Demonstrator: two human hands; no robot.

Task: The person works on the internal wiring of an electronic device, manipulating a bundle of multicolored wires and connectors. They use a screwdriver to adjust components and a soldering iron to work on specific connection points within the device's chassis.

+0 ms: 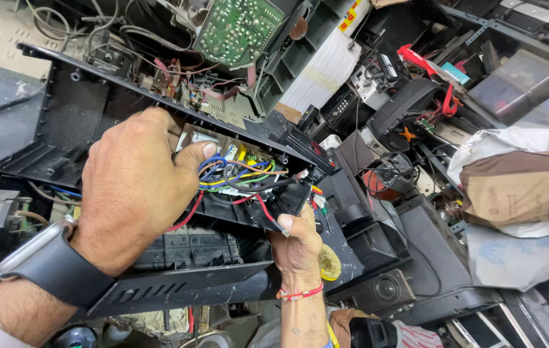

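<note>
The black electronics casing (81, 122) is already open: its cover is off or swung back, and the inside shows plainly, with a bundle of coloured wires (239, 174) in blue, yellow, green, red and black lying over a pale board in the middle of the casing. So the opening-up is done, as far as one can judge; the wiring itself looks untouched, with no lead visibly cut or pulled free, though the far ends of the wires are hidden under the bundle.

The left hand (136, 187), with a dark wristwatch (49, 264) on its wrist, lies over the near wall of the casing. Its grip is narrow, the thumb pressed in at the left edge of the wire bundle and the other fingers curled out of sight behind the wall; whether they pinch a wire cannot be told.

The right hand (297, 245), with a red thread bracelet (299, 294) at the wrist, sits below the right end of the casing. Its grip is closed on the casing's lower right corner, thumb on top, steadying it. A red wire runs down just beside that thumb.

Under the casing lies a black slotted panel (178, 287), and above the casing stands a green circuit board (236, 29) among more scrap. To the right of the casing is a heap of dark housings and a brown paper bag (526, 187).

Judging by this, the sorting out of the wires is what remains.
</note>
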